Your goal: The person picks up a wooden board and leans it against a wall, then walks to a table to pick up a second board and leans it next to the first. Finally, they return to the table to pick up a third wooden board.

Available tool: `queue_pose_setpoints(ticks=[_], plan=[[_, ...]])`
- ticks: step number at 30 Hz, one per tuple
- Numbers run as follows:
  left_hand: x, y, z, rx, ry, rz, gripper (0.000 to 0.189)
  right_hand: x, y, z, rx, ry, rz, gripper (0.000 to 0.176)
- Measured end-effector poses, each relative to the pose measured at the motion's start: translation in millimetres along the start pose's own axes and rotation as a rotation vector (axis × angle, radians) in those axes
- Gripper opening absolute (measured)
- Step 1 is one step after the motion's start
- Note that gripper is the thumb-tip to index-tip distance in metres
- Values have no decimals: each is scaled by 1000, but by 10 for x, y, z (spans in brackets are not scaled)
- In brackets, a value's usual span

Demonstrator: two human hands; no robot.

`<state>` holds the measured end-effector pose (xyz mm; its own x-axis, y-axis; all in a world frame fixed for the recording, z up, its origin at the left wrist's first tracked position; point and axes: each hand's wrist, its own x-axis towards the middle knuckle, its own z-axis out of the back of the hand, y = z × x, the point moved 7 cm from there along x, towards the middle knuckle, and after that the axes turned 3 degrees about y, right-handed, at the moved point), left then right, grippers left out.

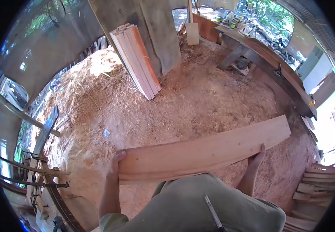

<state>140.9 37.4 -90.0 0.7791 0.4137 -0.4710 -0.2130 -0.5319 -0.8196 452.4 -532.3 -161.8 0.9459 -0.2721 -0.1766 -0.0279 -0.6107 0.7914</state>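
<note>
A long, wide wooden board [202,152] lies across in front of my body, held above the ground with its right end tilted up in the view. My left hand [116,161] grips the board's left end, fingers partly hidden by the wood. On the near edge, toward the right end, my right hand [257,155] is closed on the same board, its thumb showing on the upper face. The fingers beneath the board are out of sight. A few small dark knots mark the pale face.
Sawdust and shavings [198,100] cover the ground, heaped at the left. A bundle of planks [136,62] leans against an upright panel [159,34]. A long workbench [270,56] runs along the right. Clamps [40,170] stand at lower left; stacked boards [320,179] lie at lower right.
</note>
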Motion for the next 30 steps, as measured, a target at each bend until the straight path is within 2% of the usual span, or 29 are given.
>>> queue_pose_setpoints(ticks=[1, 2, 4, 6, 7, 9, 11, 13, 14, 16, 17, 19, 20, 22, 23, 25, 26, 29, 30], plan=[[114, 18, 202, -82, -91, 108, 44, 55, -359, 46, -23, -79, -90, 65], [362, -93, 284, -74, -101, 92, 44, 244, -635, -116, -29, -89, -166, 63], [850, -51, 411, -86, -176, 180, 41, 564, -924, -307, -61, -92, -176, 63], [1357, -174, 411, -157, -127, 207, 40, 916, -1276, -539, -89, -78, -181, 62], [1672, -274, 401, -217, -75, 220, 39, 1103, -1517, -683, -51, 24, -187, 62], [2375, -498, 491, -191, -65, 173, 40, 1507, -1808, -1234, -3, 146, -169, 61], [2938, -828, 503, -143, -60, 163, 41, 1758, -2142, -1507, 37, -1, -246, 61], [3241, -1311, 414, -66, -68, 44, 40, 2162, -2459, -1744, 95, 7, -250, 60], [3288, -1467, 415, -47, -83, 83, 40, 2192, -2622, -1780, 159, 6, -270, 59], [3455, -1966, 448, 70, -200, 15, 40, 2252, -2895, -2115, 219, 5, -340, 60], [3506, -2137, 392, 93, -206, 24, 40, 2305, -3056, -2375, 285, 45, -388, 60], [3491, -2603, 339, 265, -531, -223, 40, 2413, -3386, -2814, 251, -33, -444, 61], [3549, -2787, 177, 280, -537, -223, 40, 2494, -3587, -2996, 203, -85, -487, 63], [3639, -3176, -139, 355, -609, -262, 39, 2805, -4038, -3344, 199, -63, -474, 62], [3760, -3329, -204, 369, -632, -257, 39, 2961, -4314, -3469, 195, -46, -459, 61], [4158, -3529, -457, 336, -397, -290, 41, 3190, -5039, -3585, 236, -34, -607, 61], [4323, -3621, -493, 390, -533, -256, 43, 3337, -5361, -3690, 285, -1, -711, 61], [5019, -4062, -798, 403, -534, -323, 43, 3886, -5987, -4328, 278, 33, -838, 60], [5232, -4209, -914, 502, -523, -246, 44, 3992, -6222, -4464, 288, 6, -866, 60]])
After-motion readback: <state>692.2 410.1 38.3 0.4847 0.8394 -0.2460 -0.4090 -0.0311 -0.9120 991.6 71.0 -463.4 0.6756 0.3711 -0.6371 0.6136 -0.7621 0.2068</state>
